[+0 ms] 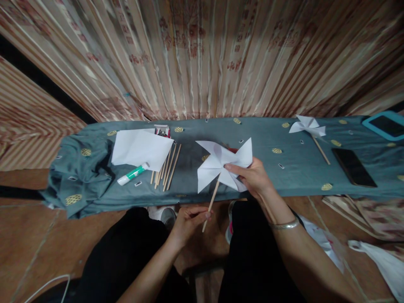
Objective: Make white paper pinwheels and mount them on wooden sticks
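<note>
A white paper pinwheel (pixel 210 162) is held up over the front edge of the cloth-covered table. My right hand (pixel 252 174) grips it from the right, the thumb pressed at its centre and the other fingers behind the paper. From the centre a thin wooden stick (pixel 213 195) slants down to the left. Near its lower end, my left hand (pixel 191 221) pinches that stick between thumb and fingers. Whatever joins the stick to the paper is hidden under my right thumb.
White paper sheets (pixel 139 147), a glue stick (pixel 133 174), several wooden sticks (pixel 170 168) and a small box of metal pieces (pixel 162 131) lie left on the table (pixel 265 139). Rightward are another pinwheel (pixel 307 125), a black phone (pixel 354 167) and a blue-framed device (pixel 386 125). A curtain (pixel 202 59) hangs behind.
</note>
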Action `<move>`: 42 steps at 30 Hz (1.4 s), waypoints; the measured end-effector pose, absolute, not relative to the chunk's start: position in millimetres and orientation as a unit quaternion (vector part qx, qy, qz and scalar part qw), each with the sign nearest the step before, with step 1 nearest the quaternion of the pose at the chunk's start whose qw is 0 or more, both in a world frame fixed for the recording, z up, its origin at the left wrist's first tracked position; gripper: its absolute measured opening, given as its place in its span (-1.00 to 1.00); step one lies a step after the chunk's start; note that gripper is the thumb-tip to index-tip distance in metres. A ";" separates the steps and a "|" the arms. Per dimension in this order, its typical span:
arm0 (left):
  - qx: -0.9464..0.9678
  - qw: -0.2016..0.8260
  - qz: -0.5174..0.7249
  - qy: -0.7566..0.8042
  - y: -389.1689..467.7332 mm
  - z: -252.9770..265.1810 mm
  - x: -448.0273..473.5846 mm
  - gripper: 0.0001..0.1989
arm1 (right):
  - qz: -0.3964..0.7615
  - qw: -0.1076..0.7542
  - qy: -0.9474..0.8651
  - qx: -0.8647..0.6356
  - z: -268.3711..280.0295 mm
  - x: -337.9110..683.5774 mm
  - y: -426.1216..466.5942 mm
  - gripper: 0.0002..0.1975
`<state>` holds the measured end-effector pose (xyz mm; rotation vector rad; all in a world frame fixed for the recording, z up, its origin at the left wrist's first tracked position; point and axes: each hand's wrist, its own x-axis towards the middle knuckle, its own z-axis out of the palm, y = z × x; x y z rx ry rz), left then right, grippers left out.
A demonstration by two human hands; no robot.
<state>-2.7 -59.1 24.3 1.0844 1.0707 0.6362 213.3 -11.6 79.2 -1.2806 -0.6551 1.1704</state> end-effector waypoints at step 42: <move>0.619 0.584 0.279 0.445 -59.8 19.4 -12.1 -0.78 | 0.615 0.589 -0.200 -0.484 73.0 195.8 -5.4 -0.61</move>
